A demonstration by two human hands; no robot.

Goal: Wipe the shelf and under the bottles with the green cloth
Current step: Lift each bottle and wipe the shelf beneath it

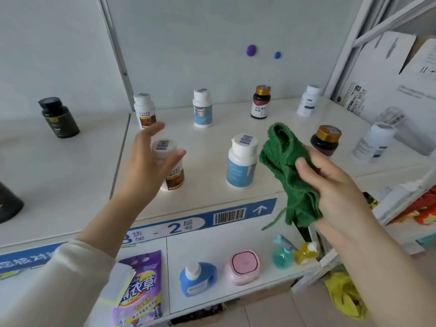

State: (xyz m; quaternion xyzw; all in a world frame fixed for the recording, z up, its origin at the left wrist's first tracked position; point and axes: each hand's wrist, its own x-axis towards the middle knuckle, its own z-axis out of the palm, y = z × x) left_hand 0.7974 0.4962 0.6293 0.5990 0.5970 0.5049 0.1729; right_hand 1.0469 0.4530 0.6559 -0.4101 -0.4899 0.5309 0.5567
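Reaching with fingers spread wide around the bottle (pixel 168 169) at centre left, not yet gripping, the left hand (pixel 151 161) seems set to lift it, while the right hand (pixel 330 185) holds the bunched cloth (pixel 286 171) (centre right, above the shelf (pixel 207 187) edge) ready to wipe underneath.

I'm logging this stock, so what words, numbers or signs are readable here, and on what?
"2", beside "货架" and "层号", a barcode and an up arrow: on the blue strip along the front edge.
"HEAT BEER", with its start unclear: on the white carton at the right.
"衣草": on the purple bag below.
Labels and lid stickers on the bottles: too blurred to read.
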